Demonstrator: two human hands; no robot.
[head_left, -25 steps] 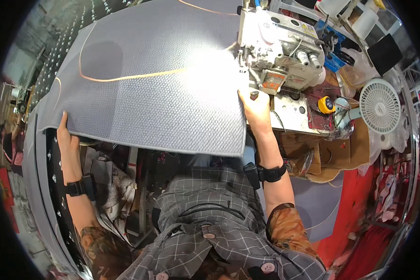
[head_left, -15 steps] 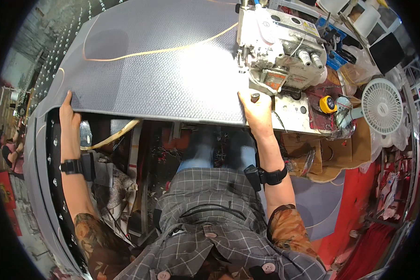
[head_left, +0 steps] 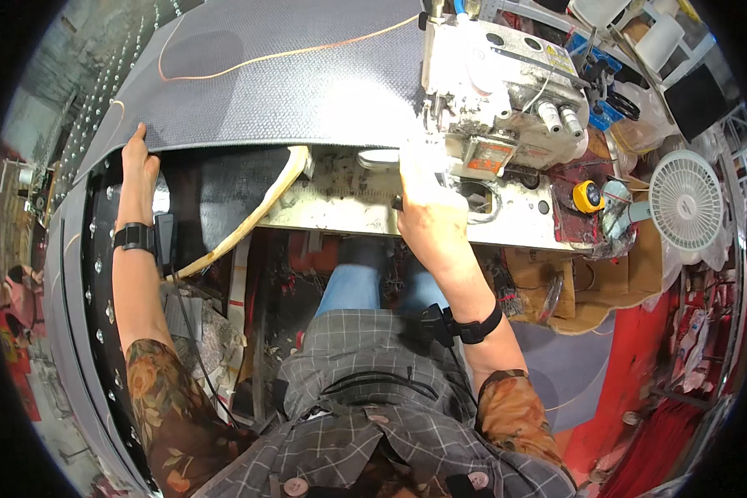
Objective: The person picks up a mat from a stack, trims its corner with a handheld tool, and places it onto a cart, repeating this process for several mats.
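Note:
A large grey textured fabric sheet (head_left: 290, 108) lies over the table, its near edge running toward the overlock sewing machine (head_left: 506, 91). My left hand (head_left: 141, 170) grips that edge at its left end, with the thumb on top and the other fingers hidden beneath. Beside the machine's needle area, my right hand (head_left: 432, 195) is closed at the fabric's right end. A small dark end of something sticks out of its palm side; what it is I cannot make out. Bright lamp glare washes out its fingertips and the nearby fabric corner.
A yellow tape measure (head_left: 588, 197) lies right of the machine, near a white fan (head_left: 683, 201). An open cardboard box (head_left: 622, 282) sits below the table's right end. A curved wooden strip (head_left: 266, 203) crosses under the sheet. More grey fabric (head_left: 568, 365) hangs at lower right.
The sheet's near edge has moved away from me, uncovering the machine's pale bed and the wooden strip. My left hand went forward with it; my right hand shifted left and turned inward.

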